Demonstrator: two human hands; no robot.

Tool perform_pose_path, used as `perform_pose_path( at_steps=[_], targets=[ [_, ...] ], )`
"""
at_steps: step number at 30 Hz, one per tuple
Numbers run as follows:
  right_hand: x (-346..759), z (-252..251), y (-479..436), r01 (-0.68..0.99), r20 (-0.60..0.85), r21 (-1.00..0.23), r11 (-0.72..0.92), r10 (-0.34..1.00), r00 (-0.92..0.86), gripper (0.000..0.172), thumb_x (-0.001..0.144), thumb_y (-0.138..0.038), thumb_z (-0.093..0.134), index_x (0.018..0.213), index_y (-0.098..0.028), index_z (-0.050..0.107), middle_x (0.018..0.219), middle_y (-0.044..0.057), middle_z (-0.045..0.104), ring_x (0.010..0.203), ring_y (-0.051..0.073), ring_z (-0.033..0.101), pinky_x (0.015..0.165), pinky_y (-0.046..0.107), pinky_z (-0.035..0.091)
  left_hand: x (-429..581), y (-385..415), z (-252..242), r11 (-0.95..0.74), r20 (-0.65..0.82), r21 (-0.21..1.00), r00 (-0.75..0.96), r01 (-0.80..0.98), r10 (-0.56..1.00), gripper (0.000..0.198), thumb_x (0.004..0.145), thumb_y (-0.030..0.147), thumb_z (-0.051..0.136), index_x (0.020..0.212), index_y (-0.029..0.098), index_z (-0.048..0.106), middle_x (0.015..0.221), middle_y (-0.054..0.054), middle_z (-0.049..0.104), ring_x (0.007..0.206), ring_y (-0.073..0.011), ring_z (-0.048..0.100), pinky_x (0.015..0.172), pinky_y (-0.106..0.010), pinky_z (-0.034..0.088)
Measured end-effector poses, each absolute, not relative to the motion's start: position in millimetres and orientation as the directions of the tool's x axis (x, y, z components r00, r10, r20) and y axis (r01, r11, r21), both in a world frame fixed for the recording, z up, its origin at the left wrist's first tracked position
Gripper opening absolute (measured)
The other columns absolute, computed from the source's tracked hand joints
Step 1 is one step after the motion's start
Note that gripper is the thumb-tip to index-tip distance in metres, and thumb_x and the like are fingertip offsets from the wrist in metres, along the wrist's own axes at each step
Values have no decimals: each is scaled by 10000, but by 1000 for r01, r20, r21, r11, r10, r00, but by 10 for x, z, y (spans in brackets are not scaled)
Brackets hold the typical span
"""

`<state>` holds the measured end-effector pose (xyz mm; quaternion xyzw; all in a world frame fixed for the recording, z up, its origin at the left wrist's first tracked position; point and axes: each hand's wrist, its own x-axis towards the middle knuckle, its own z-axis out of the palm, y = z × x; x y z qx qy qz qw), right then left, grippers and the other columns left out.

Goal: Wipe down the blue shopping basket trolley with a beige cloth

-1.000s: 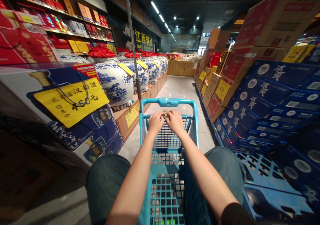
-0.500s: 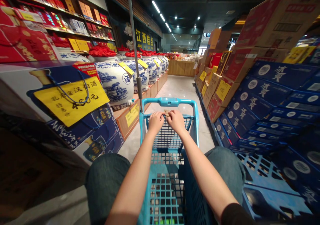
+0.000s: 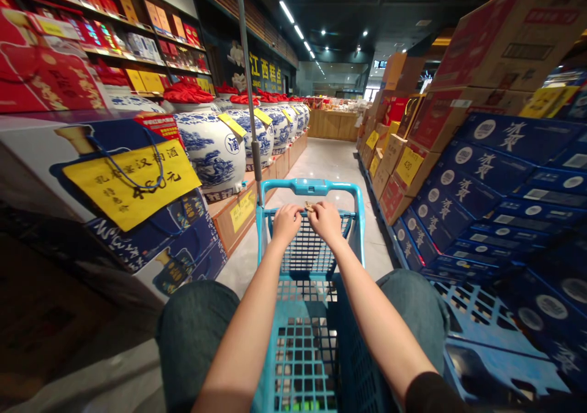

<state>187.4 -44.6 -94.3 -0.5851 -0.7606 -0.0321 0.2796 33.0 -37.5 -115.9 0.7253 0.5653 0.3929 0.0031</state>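
Observation:
Both my forearms reach out over a blue plastic shopping cart, with my knees in dark jeans on either side of its mesh basket. My left hand and my right hand meet at the cart's far end, just below its top bar. The fingers of both are curled and pinched together around a small tan object that I cannot identify.
Blue-and-white porcelain jars with red cloth tops line a wooden ledge on the left, behind a boxed display with a yellow price tag. Stacked blue boxes and cardboard cartons wall the right. A metal pole rises from the cart's left corner. A tiled aisle runs ahead.
My hands stay together at the cart's far end, fingers shifting slightly on the small tan object. The view has drifted a little to the right.

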Motion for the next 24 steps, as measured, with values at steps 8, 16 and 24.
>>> perform_pose_path(
  at_steps=[8, 16, 24],
  targets=[
    [2011, -850, -445, 929, 388, -328, 174, 921, -36, 289, 1030, -249, 541, 1105, -179, 811, 1178, 107, 759, 1055, 241, 673, 872, 314, 440, 316, -402, -1132, -371, 557, 446, 72, 814, 828, 313, 921, 52, 526, 1002, 219, 776, 1119, -67, 796, 1127, -267, 717, 1073, -437, 541],
    [1836, -939, -469, 900, 474, -274, 340, 862, -181, 293, 1019, -225, 541, 1168, -174, 788, 1218, 118, 743, 1119, 266, 627, 1007, 350, 437, 324, -378, -1150, -360, 561, 451, 55, 817, 826, 291, 920, 63, 540, 989, 226, 773, 1118, -71, 793, 1119, -274, 718, 1065, -442, 550],
    [2008, -877, -438, 906, 385, -373, 200, 922, -45, 304, 1038, -275, 515, 1094, -207, 806, 1137, 94, 753, 1042, 232, 665, 856, 307, 447, 308, -391, -1157, -374, 563, 461, 60, 805, 824, 305, 923, 63, 519, 994, 222, 770, 1114, -65, 791, 1124, -260, 714, 1076, -428, 541]
  ],
)
